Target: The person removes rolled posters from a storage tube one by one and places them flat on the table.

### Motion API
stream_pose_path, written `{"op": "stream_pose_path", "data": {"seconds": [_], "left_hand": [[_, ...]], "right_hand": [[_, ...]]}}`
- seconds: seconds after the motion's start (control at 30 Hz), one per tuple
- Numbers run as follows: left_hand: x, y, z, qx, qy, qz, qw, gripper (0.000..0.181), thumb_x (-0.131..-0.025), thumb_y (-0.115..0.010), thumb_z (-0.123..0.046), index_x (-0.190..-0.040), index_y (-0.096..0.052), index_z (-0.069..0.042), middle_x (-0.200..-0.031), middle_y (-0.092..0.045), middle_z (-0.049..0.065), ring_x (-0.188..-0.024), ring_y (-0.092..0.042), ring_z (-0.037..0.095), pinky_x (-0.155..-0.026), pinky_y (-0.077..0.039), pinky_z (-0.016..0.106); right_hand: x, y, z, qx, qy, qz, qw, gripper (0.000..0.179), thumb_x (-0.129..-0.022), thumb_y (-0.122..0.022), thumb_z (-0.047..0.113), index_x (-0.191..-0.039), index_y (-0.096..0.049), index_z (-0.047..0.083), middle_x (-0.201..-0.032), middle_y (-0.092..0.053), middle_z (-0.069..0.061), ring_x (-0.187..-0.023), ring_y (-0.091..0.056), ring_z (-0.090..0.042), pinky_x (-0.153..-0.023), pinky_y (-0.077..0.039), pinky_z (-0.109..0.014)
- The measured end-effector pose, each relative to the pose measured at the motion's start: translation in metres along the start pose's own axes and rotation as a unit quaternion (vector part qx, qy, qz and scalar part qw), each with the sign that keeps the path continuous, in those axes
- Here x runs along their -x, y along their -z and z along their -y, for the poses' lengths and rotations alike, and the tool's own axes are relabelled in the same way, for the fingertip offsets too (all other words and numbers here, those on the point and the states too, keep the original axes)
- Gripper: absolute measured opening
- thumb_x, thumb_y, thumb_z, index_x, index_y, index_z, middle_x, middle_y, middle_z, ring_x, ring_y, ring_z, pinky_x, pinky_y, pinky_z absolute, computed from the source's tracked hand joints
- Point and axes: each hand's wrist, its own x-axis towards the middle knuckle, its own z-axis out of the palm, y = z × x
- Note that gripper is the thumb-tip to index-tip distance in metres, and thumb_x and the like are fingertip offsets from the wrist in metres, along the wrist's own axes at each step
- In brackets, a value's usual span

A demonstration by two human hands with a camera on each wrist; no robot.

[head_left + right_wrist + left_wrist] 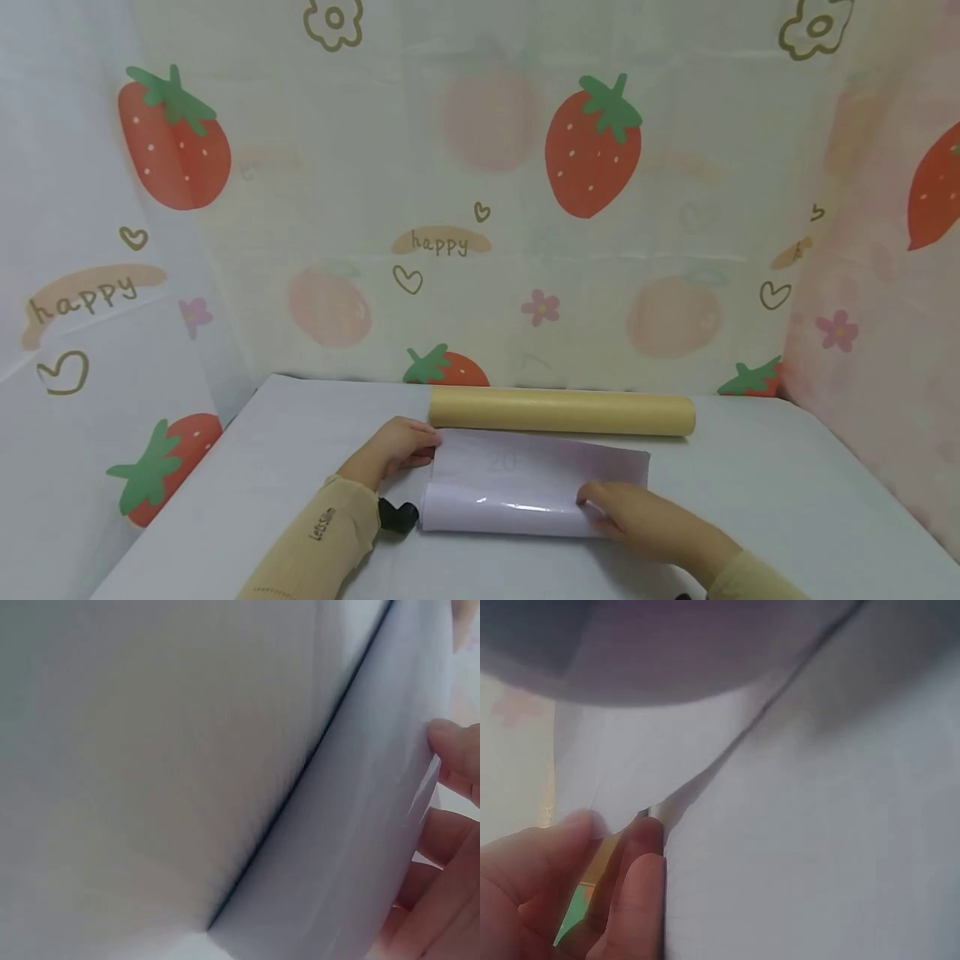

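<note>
A glossy lilac-white sheet point(540, 458) lies across the middle of the table, its near side curved over into a rounded, shiny fold. A faint "20" shows on its flat part. My left hand point(405, 442) pinches the far left corner, and in the left wrist view the thumb and fingers point(641, 892) meet at the paper's edge. Over the right end of the fold, my right hand point(637, 521) holds the sheet with bent fingers. In the right wrist view the thumb point(454, 746) lies on the curved sheet point(337, 825) and the other fingers curl along its side.
A tan-yellow roll point(562, 411) lies sideways just behind the sheet, near the table's back edge. The white-covered table point(315, 425) is enclosed at the back and sides by hanging cloth point(480, 208) printed with strawberries. A black wrist device point(397, 517) sits beside the left sleeve.
</note>
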Motion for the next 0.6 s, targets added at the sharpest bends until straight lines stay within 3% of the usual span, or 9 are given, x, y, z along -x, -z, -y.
{"op": "stream_pose_path", "data": {"seconds": [0.3,0.43,0.6], "left_hand": [[-0.002,0.001,0.001,-0.006,0.004,-0.002,1.0,0.009,-0.082,-0.065,-0.007,-0.088,-0.065,-0.001,-0.081,-0.063,0.004,-0.073,-0.06,0.015,-0.068,-0.053,0.03],[-0.002,0.002,0.001,-0.006,0.006,0.002,1.0,0.011,-0.082,-0.065,-0.007,-0.09,-0.065,-0.001,-0.081,-0.063,0.004,-0.073,-0.06,0.015,-0.068,-0.053,0.03],[-0.001,0.002,0.0,-0.009,0.009,0.003,0.9999,0.011,-0.082,-0.065,-0.008,-0.091,-0.066,-0.001,-0.082,-0.063,0.004,-0.074,-0.06,0.015,-0.069,-0.053,0.03]], "right_hand": [[0.004,-0.002,0.003,0.028,-0.003,-0.004,0.9996,0.039,-0.078,-0.07,0.018,-0.112,-0.053,0.013,-0.1,-0.054,0.008,-0.094,-0.055,-0.011,-0.081,-0.047,-0.032],[0.006,-0.003,0.008,0.042,-0.023,0.012,0.9988,0.05,-0.073,-0.074,0.022,-0.117,-0.056,0.008,-0.1,-0.05,0.005,-0.089,-0.052,-0.009,-0.078,-0.047,-0.031],[0.009,-0.003,0.012,0.044,-0.038,0.033,0.9978,0.053,-0.071,-0.076,0.022,-0.12,-0.056,0.013,-0.103,-0.05,0.004,-0.093,-0.052,-0.013,-0.08,-0.047,-0.035]]}}
